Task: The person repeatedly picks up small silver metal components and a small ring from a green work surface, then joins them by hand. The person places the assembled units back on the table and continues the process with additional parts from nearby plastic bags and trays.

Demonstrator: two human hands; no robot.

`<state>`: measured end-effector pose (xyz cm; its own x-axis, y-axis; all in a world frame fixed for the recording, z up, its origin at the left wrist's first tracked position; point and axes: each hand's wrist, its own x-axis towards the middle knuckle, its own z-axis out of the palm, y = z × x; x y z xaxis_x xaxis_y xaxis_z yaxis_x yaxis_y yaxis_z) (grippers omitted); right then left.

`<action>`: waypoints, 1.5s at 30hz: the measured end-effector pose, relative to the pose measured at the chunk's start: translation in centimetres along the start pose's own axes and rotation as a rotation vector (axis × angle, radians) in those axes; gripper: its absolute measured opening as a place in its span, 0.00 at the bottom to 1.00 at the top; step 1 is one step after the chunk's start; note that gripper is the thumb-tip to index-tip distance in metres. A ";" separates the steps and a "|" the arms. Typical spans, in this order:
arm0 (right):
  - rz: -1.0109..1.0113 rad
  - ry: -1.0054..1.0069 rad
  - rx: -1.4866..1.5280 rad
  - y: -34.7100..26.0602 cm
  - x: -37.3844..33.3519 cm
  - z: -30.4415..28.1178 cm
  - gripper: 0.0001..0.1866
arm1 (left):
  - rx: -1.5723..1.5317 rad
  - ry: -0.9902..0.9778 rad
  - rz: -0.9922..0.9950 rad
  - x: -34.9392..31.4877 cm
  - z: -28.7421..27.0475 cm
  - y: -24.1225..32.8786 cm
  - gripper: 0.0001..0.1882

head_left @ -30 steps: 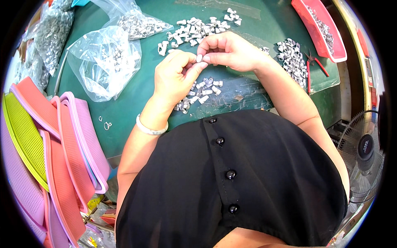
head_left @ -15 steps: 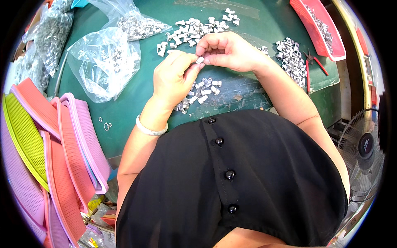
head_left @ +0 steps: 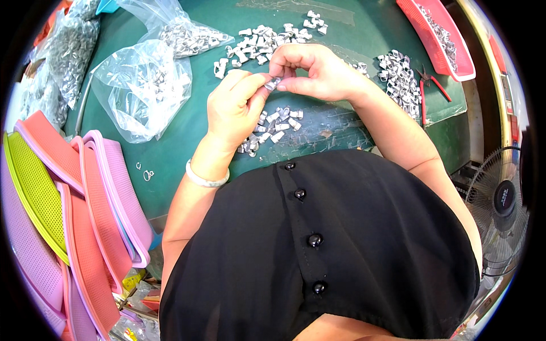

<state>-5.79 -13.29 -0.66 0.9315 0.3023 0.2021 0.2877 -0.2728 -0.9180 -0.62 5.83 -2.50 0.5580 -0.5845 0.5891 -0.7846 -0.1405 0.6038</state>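
Observation:
A small silvery metal clip (head_left: pixel 272 84) is pinched between both my hands over the green table. My left hand (head_left: pixel 236 105), with a pale bangle on its wrist, grips it between thumb and forefinger. The thumb and fingers of my right hand (head_left: pixel 313 71) close on its other side, and the fingertips partly hide it. Just below my hands lies a small pile of similar metal clips (head_left: pixel 278 122). Beyond them spreads a larger heap of the clips (head_left: pixel 264 42). Another pile of metal pieces (head_left: pixel 401 79) lies to the right, past my right forearm.
Red-handled pliers (head_left: pixel 424 94) lie beside the right pile. A pink basket (head_left: pixel 462 65) of metal pieces stands far right. Clear plastic bags (head_left: pixel 128 99) with metal parts lie at the left, near stacked coloured baskets (head_left: pixel 108 193). A fan (head_left: pixel 503 199) stands at the right.
The metal clip has turned between my fingers, now showing a longer side instead of a bright round face. My left hand has shifted slightly left.

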 end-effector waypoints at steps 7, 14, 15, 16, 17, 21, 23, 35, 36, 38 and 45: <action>-0.015 0.005 0.011 0.3 -0.1 0.1 0.06 | -0.067 -0.023 -0.105 0.0 0.0 0.0 0.10; -0.009 0.044 0.013 0.4 -0.1 0.3 0.05 | -0.304 -0.008 -0.215 -0.5 0.3 -0.5 0.12; -0.006 0.055 0.036 0.8 -0.1 0.5 0.05 | -0.303 0.002 -0.202 -0.5 0.4 -0.6 0.12; -0.003 0.066 0.060 0.9 -0.1 0.7 0.05 | -0.302 0.012 -0.189 -0.5 0.5 -0.7 0.13; 0.001 0.063 0.072 0.9 0.0 0.8 0.05 | -0.292 0.026 -0.170 -0.5 0.6 -0.7 0.13; -0.013 0.061 0.091 1.1 0.0 1.0 0.05 | -0.232 0.065 -0.098 -0.5 0.8 -0.5 0.13; -0.023 0.063 0.087 1.2 0.0 1.0 0.05 | -0.189 0.065 -0.071 -0.5 0.6 -0.3 0.13; -0.045 0.040 0.017 1.0 0.0 0.8 0.04 | 0.002 0.036 0.006 -0.1 0.3 0.4 0.11; -0.046 0.038 -0.001 0.9 0.0 0.7 0.04 | 0.039 0.027 0.022 -0.1 0.2 0.3 0.11; -0.036 0.026 0.009 0.9 -0.1 0.5 0.05 | 0.101 0.014 0.050 0.0 0.1 0.2 0.11; -0.013 0.001 0.056 1.1 -0.2 0.3 0.05 | 0.187 -0.006 0.080 0.1 0.1 0.5 0.12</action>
<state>-5.74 -13.36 -1.81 0.9281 0.3045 0.2141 0.2866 -0.2175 -0.9330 -0.96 5.67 -2.23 0.4903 -0.6042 0.6281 -0.8635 -0.2389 0.4443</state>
